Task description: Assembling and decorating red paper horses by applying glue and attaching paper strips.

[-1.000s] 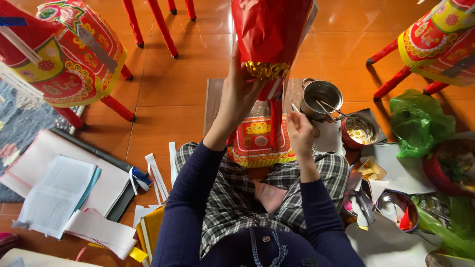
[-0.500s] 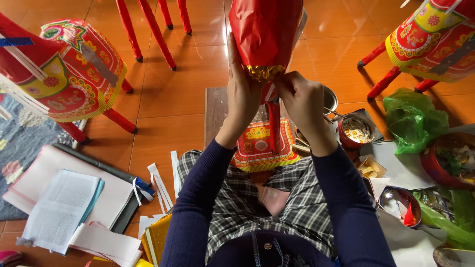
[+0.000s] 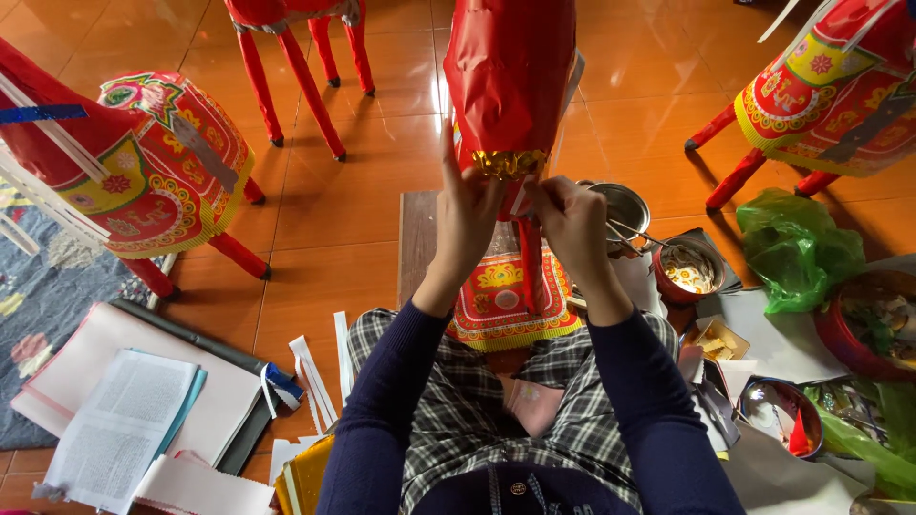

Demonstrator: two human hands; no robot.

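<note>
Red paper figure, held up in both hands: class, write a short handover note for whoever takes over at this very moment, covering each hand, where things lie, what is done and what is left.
Left hand: flat against the red paper figure, steadying it upright by its gold foil band.
Right hand: pinching at the band's right end.
Things: a patterned red and yellow panel lies on the lap below; a steel pot and a red bowl stand to the right; white paper strips lie on the floor to the left.
Done: red covering on, gold band partly round.
Left: the band's right end appears not yet pressed down.
</note>
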